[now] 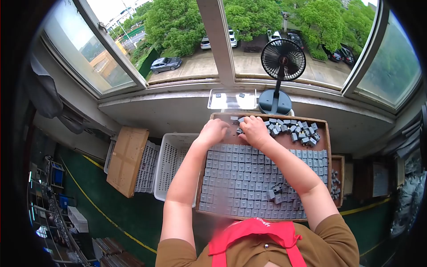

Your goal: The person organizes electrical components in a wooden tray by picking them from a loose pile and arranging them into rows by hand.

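Note:
A shallow wooden-rimmed tray (329, 147) lies in front of me, with close rows of small grey plastic blocks (235, 178) over most of it. My left hand (215, 132) is over its far left corner, fingers curled inward and slightly blurred; anything in them is hidden. Beside it, my right hand (255, 132) reaches down at the tray's far side with bent fingers, its fingertips against small grey and dark pieces. What it pinches does not show clearly. Loose grey blocks (293, 129) lie heaped right of that hand. A smaller loose group (278, 194) rests on top of the rows.
Beyond the tray stand a black fan (283, 62) and a clear plastic tray (232, 99) holding two small dark pieces. White plastic crates (171, 155) and a cardboard box (127, 161) are at the left. Another wooden tray (339, 178) with blocks sits at the right.

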